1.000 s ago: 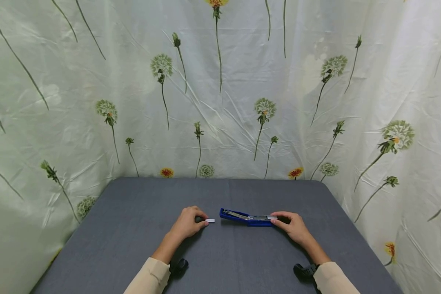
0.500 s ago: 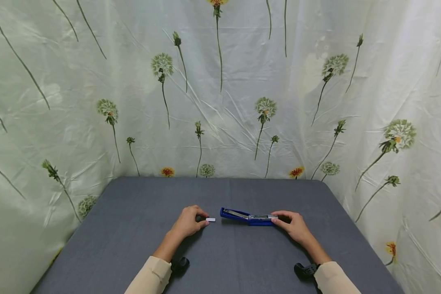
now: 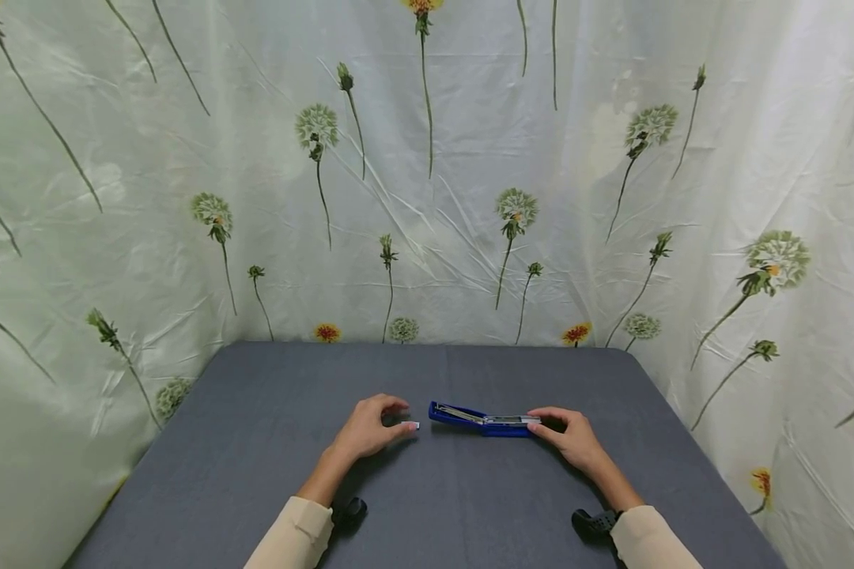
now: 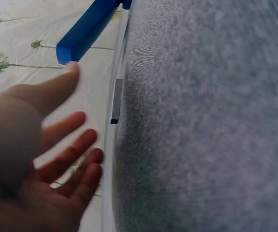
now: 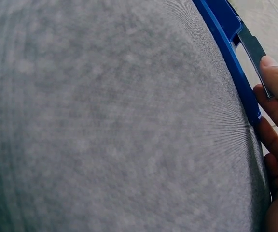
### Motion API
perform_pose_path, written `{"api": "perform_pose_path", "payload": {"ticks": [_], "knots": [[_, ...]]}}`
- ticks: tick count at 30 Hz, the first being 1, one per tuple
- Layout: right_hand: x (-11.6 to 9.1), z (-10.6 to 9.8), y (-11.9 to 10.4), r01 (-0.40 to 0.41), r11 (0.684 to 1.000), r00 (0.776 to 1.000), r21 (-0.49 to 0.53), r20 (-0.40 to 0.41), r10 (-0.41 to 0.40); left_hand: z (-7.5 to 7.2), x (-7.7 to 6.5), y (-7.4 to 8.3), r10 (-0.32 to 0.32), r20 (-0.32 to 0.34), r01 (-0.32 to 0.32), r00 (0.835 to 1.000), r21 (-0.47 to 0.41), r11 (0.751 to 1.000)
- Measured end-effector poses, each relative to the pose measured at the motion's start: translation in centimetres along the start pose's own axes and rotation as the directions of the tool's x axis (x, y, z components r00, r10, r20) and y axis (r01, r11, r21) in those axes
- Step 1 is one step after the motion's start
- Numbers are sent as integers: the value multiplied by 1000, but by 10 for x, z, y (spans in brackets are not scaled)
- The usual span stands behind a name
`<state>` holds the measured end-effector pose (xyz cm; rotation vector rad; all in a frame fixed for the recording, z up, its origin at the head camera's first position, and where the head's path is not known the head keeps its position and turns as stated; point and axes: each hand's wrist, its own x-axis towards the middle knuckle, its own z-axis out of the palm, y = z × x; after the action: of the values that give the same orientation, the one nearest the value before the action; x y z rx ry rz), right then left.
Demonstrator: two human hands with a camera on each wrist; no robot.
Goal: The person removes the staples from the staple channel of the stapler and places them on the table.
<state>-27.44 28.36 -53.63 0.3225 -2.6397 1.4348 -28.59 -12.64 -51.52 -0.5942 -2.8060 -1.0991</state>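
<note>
A blue stapler (image 3: 507,431) lies folded wide on the table, its lid tilted up to the left and its metal staple channel facing up. My right hand (image 3: 572,438) pinches the stapler's right end; in the right wrist view the thumb (image 5: 274,72) and a finger meet at the tip of the dark metal channel (image 5: 251,50). My left hand (image 3: 365,429) is spread around a small strip of staples (image 4: 116,100), which lies on the table just left of the stapler. Nothing is between its fingers in the left wrist view. In the head view the thumb partly hides the strip.
A dark grey cloth covers the table (image 3: 292,379). Behind and beside it hangs a pale curtain (image 3: 427,237) printed with dandelions. Black wrist devices (image 3: 349,514) sit below both cuffs.
My left fingers have parted and let go of the staple strip, which stays on the table. The right hand and the stapler hold still; the head view shifts slightly.
</note>
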Motion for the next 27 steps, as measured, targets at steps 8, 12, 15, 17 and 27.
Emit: {"api": "perform_pose_path", "payload": {"ticks": [8,12,15,17,27], "knots": [[-1,-1,0,25,1000,1000,13,8,-25,-1,9,22,3,-66,-9,998,-82,997],[-1,0,0,21,1000,1000,14,12,-21,0,15,33,30,-90,-37,995,-85,996],[0,-1,2,17,1000,1000,10,11,-17,2,21,42,55,-103,-64,993,-88,994],[1,-1,2,22,1000,1000,5,9,-22,4,23,48,66,-99,-75,993,-91,993],[0,0,1,-10,1000,1000,17,13,10,20,34,69,102,-84,-108,991,-68,992]]}}
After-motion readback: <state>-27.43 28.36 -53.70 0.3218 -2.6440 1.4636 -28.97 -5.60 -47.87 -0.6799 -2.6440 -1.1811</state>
